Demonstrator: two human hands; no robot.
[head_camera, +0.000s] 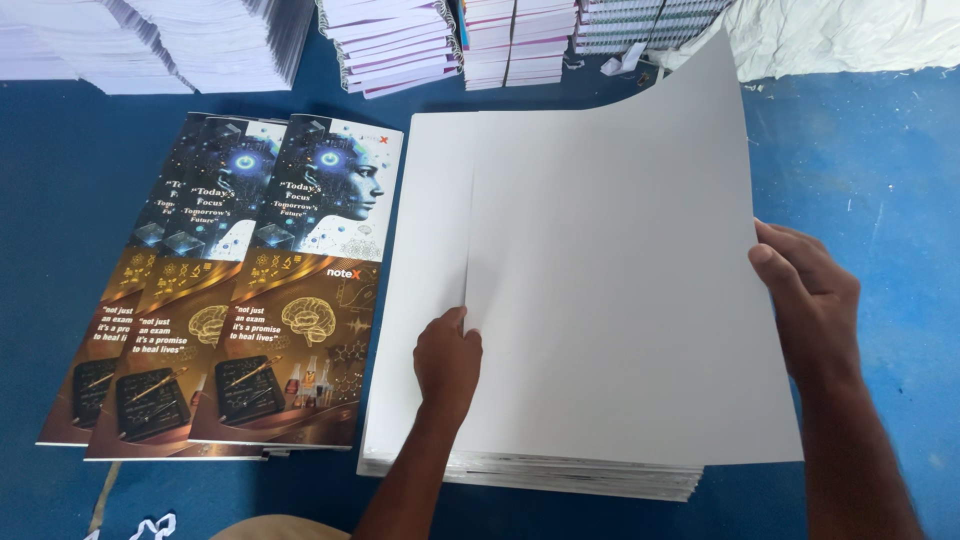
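Left of white sheet stack (420, 300), printed covers (240, 290)

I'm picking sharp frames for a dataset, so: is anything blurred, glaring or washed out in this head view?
Head view: even, soft light, no hard shadows; the lifted white sheet is bright, nearly featureless but not blown out; the printed covers look sharp with faint sheen; both the left hand and right hand are crisp, no motion blur.
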